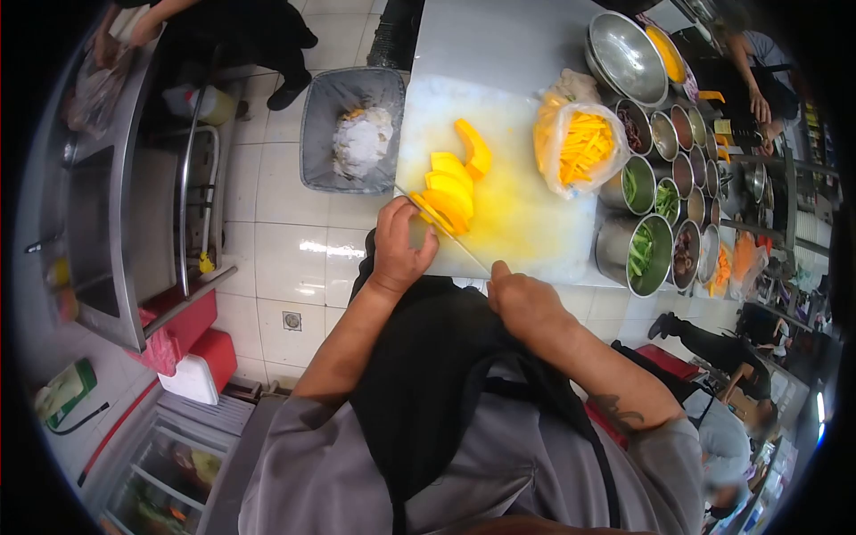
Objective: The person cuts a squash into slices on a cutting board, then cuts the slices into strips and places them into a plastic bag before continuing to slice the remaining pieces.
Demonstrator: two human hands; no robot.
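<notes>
My right hand [526, 303] is wrapped around the handle of a kitchen knife [456, 239]. The blade slants up and left across the near end of some orange pumpkin pieces [448, 203] on a white cutting board [535, 236]. At that end, my left hand [403, 245] has its fingers bent against the pumpkin, thumb beside the blade; its exact contact is partly hidden. One curved pumpkin wedge [473, 150] lies just beyond the row. Right of it, a clear plastic bag [549, 169] stands open, full of cut pumpkin strips [584, 147].
A lined waste bin [312, 134] with white scraps stands left of the board. Metal pots [660, 254] of cut vegetables and nested steel bowls [615, 53] line the right side. A steel sink [147, 205] is far left. Other people stand at upper left and along the right.
</notes>
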